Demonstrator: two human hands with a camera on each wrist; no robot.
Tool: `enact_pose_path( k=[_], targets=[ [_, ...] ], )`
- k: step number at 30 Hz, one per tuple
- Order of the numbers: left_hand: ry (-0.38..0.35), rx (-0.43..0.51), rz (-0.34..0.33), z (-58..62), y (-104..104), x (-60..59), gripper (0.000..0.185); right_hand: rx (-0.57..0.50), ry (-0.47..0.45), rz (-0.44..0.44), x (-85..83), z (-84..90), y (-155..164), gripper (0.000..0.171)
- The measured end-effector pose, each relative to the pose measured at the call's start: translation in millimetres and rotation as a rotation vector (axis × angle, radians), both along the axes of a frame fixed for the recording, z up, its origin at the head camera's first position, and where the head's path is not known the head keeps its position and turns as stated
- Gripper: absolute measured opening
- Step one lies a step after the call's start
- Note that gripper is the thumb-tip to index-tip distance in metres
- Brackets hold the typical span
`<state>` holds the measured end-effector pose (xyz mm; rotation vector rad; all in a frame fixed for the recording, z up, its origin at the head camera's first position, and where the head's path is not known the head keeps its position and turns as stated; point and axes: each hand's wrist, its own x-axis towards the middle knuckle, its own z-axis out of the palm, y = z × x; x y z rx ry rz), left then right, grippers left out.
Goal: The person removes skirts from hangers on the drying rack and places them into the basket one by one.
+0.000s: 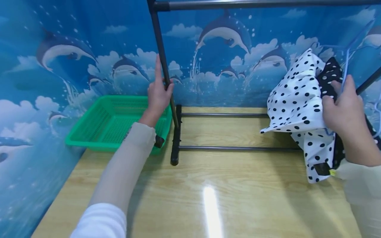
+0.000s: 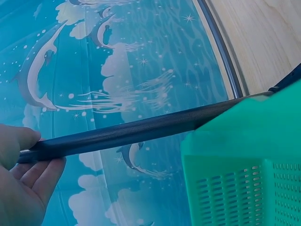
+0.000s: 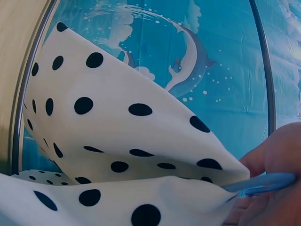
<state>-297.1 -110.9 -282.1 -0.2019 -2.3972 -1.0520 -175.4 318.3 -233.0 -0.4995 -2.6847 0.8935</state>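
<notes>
A black metal clothes rack [image 1: 175, 135] stands on the wooden table [image 1: 226, 195]. My left hand [image 1: 159, 91] grips its left upright pole [image 1: 162, 56], thumb and fingers around it; the left wrist view shows the same pole [image 2: 131, 132] in my left hand [image 2: 21, 179]. My right hand [image 1: 345, 109] holds a white garment with black polka dots [image 1: 297, 102] together with a pale blue hanger [image 1: 345, 66] near the rack's right side. In the right wrist view, my fingers [image 3: 277, 160] pinch the blue hanger [image 3: 263, 182] against the dotted cloth [image 3: 117, 141].
A green plastic basket [image 1: 110, 122] sits on the table left of the rack, seen close in the left wrist view [image 2: 244, 169]. A blue dolphin-print backdrop [image 1: 74, 56] surrounds the table on the left and back. The rack's top bar [image 1: 262, 4] runs overhead.
</notes>
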Motion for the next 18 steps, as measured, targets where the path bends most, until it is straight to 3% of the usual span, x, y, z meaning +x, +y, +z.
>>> enact_pose_path(
  k=[11, 18],
  targets=[
    [0.003, -0.043, 0.010, 0.1, 0.1, -1.3, 0.089, -0.049, 0.054, 0.003, -4.7, -5.6, 3.1, 0.057],
    [-0.041, -0.070, 0.030, 0.4, -0.6, -2.1, 0.090, -0.057, 0.060, -0.016, -5.6, -5.9, -0.6, 0.055]
  ],
)
